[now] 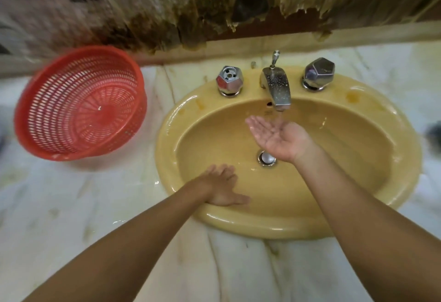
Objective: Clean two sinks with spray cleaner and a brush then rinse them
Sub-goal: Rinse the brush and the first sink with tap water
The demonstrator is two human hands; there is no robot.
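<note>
Overhead, peeling wall [214, 10] meets wet marble counter [59, 206].

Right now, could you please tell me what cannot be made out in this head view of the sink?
All in the head view:
Dark object at the right edge: blurred and cut off by the frame; unidentifiable.
Drain: partly covered by the right hand and its wrist.
Left hand: palm faces the sink, so anything beneath is hidden.
Second sink, spray cleaner, brush: outside the frame.
Wall, upper left: motion-blurred.
</note>
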